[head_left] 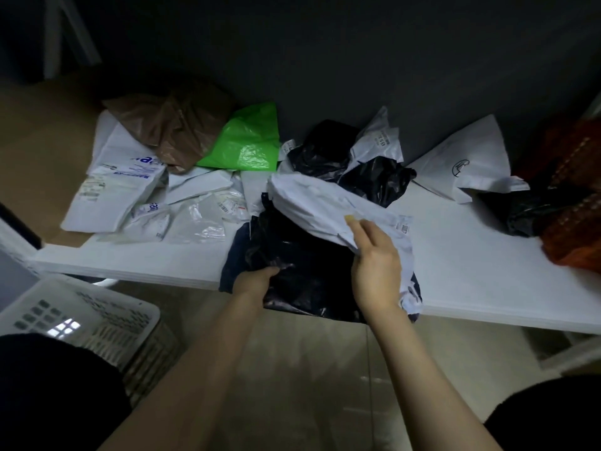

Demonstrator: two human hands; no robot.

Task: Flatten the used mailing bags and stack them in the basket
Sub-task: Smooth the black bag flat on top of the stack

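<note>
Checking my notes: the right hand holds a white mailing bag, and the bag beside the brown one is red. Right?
Not red: the head view shows a green bag beside the brown bag. The right hand does hold the white mailing bag.

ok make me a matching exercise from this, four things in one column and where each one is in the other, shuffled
Things:
1 green bag
2 basket
3 large black bag
4 white mailing bag

Places:
a held by the right hand
b against the back wall
c held by the left hand
d low left, below the table

Pairs: 1-b, 2-d, 3-c, 4-a
</note>
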